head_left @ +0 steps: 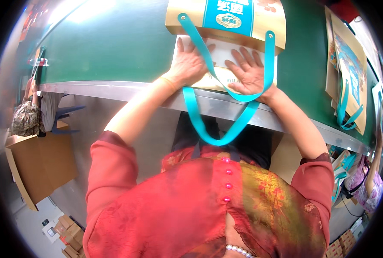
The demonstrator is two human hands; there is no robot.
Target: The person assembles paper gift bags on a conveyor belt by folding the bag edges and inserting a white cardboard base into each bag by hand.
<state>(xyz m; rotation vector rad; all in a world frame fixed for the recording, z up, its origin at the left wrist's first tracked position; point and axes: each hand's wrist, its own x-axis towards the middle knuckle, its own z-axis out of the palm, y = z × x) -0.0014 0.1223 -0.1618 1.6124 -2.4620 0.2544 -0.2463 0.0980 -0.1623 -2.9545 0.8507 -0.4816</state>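
Note:
A gold gift box or bag [187, 31] with a broad teal band lies at the table's near side; its exact kind I cannot tell. Two teal strap handles [223, 139] are riveted to it, one looping down past the table edge. A white flat panel [220, 59] shows just below it; whether this belongs to the gold package I cannot tell. My left hand [189, 63] rests flat on the panel's left part, fingers spread and partly under a strap. My right hand [248, 74] lies palm down on its right part, fingers apart, with a strap crossing near its wrist.
The green table [114, 51] has a metal front edge [109, 89]. More gold bags [348, 69] with teal handles stand at the right. An open cardboard box [45, 161] sits on the floor at left. Other people's arms [33, 88] show at both sides.

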